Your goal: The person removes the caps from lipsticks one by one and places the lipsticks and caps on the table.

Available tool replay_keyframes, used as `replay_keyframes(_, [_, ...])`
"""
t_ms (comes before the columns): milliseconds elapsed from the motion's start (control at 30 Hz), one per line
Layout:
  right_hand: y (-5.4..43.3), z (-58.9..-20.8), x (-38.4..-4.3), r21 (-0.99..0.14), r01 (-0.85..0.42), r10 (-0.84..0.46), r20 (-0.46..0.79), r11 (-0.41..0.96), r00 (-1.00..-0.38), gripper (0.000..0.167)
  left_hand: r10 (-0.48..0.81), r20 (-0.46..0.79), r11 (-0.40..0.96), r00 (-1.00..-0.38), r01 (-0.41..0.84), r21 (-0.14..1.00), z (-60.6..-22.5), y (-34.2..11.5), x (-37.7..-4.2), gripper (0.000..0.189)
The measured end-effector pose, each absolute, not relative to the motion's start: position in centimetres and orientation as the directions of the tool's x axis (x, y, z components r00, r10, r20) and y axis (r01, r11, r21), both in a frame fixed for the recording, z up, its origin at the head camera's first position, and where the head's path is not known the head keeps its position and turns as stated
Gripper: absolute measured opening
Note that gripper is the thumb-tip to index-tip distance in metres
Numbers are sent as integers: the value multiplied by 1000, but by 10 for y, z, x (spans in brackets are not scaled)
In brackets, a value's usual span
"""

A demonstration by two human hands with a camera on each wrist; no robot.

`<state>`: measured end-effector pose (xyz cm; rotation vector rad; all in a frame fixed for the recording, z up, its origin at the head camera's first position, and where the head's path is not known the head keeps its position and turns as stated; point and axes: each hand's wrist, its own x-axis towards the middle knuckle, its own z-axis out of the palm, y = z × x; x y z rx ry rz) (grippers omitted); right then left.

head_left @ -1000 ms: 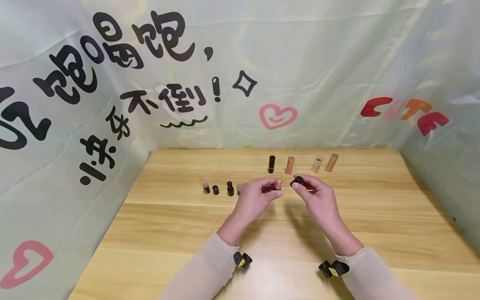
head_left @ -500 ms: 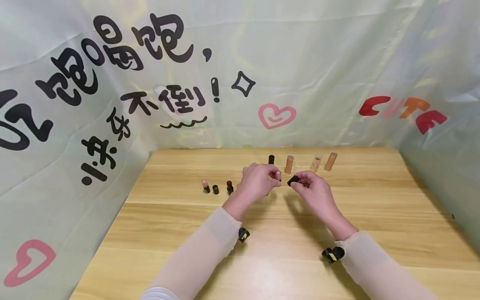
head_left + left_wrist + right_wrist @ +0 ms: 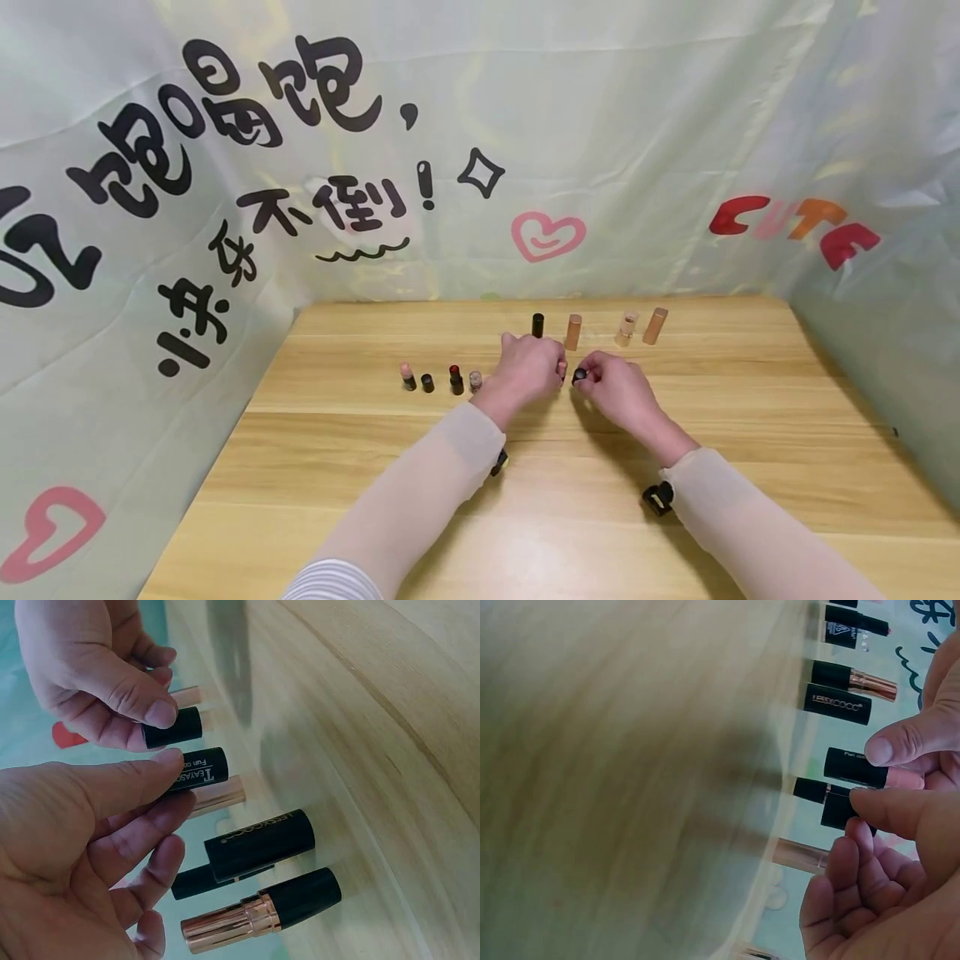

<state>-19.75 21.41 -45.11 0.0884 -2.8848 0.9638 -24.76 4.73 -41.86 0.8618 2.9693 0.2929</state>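
My left hand (image 3: 528,367) pinches a lipstick (image 3: 204,768) by its black base; its pink bullet (image 3: 905,778) shows in the right wrist view. Between the thumb and fingers of my right hand (image 3: 622,392) is a small black cap (image 3: 174,727). Lipstick and cap are close side by side but apart, just above the table. Below the left hand, in the left wrist view, stand a black cap with lettering (image 3: 262,844) and a black and rose-gold lipstick (image 3: 304,900); the left hand hides both in the head view.
On the wooden table (image 3: 337,467), to the left, stand an uncapped pink lipstick (image 3: 407,375), a black cap (image 3: 427,383), a red lipstick (image 3: 456,380) and a clear-looking cap (image 3: 476,381). Along the back are a black tube (image 3: 537,325) and several rose-gold ones (image 3: 573,332). Printed cloth walls (image 3: 600,125) surround it.
My left hand has turned over and shifted right, its forearm reaching further in. The right hand has moved slightly left, bringing the cap nearer the lipstick. Both grips persist.
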Motion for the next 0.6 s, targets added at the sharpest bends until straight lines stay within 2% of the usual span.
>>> replay_keyframes(300, [214, -461, -205, -541, -66, -58, 33, 838, -998, 11, 522, -10, 848, -853, 517, 113, -431, 54, -250, 20])
replay_keyframes(600, [214, -466, -210, -518, -69, -70, 18, 853, -997, 9, 517, -23, 852, -856, 512, 105, -433, 57, -250, 20])
